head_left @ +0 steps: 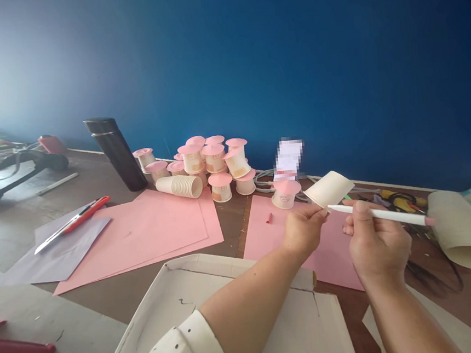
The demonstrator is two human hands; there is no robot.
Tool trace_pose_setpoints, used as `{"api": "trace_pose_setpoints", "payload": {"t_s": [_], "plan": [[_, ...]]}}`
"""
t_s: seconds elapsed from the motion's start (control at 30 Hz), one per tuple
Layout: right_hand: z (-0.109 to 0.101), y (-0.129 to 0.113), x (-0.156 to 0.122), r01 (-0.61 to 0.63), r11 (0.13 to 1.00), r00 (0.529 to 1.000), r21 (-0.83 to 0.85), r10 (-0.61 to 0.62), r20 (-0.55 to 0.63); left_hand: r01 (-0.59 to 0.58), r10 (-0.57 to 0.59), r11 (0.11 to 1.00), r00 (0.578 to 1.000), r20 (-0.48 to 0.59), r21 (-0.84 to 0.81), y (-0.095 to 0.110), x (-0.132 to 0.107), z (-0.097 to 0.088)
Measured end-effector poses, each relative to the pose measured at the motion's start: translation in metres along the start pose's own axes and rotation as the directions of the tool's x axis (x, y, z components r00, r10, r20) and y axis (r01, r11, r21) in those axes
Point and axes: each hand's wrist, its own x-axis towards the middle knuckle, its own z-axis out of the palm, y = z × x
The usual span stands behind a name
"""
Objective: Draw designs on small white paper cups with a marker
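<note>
My left hand (306, 229) grips a plain white paper cup (329, 188) by its rim, and the cup tilts above a pink paper sheet (265, 234). In my right hand (375, 238) is a white felt-tip pen (387, 215) with a reddish end, its tip close to the cup's rim; I cannot tell whether it touches. A red pen cap (269, 218) lies on the sheet. Just beyond stands a paper cup with a pink paper roof (286, 194) and small drawn marks. Behind it, a phone (289, 158) with a blurred screen leans upright.
Several pink-roofed cups (220, 187) cluster by the blue wall, beside a stack of nested paper cups (181, 186) and a black flask (116, 154). A red utility knife (72, 222) rests on paper at left. A cardboard tray (181, 313) lies in front; a paper roll (463, 231) sits right.
</note>
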Motion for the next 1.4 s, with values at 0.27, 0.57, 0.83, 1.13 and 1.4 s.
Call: {"api": "trace_pose_setpoints", "payload": {"t_s": [0.27, 0.57, 0.83, 1.13, 1.4], "plan": [[-0.0002, 0.002, -0.0015, 0.227, 0.944, 0.973, -0.24, -0.227, 0.025, -0.052, 0.052, 0.989, 0.999, 0.001, 0.135, 0.0057, -0.0051, -0.0017], [0.0005, 0.0036, 0.0, 0.314, 0.92, 0.949, -0.237, -0.312, 0.047, -0.107, 0.104, 0.951, 0.994, 0.025, 0.29, 0.0014, -0.008, -0.0023], [-0.0005, 0.0052, 0.0028, 0.356, 0.9, 0.933, -0.25, -0.359, 0.033, -0.091, 0.087, 0.939, 0.996, 0.026, 0.331, 0.0066, -0.0072, -0.0052], [0.0002, 0.004, 0.0022, 0.345, 0.893, 0.937, -0.29, -0.346, 0.05, -0.11, 0.108, 0.924, 0.994, 0.028, 0.366, -0.0004, -0.0055, -0.0042], [0.0016, 0.0056, 0.0017, 0.331, 0.89, 0.942, -0.313, -0.333, 0.048, -0.084, 0.074, 0.94, 0.996, 0.045, 0.331, 0.0022, -0.0071, -0.0035]]}}
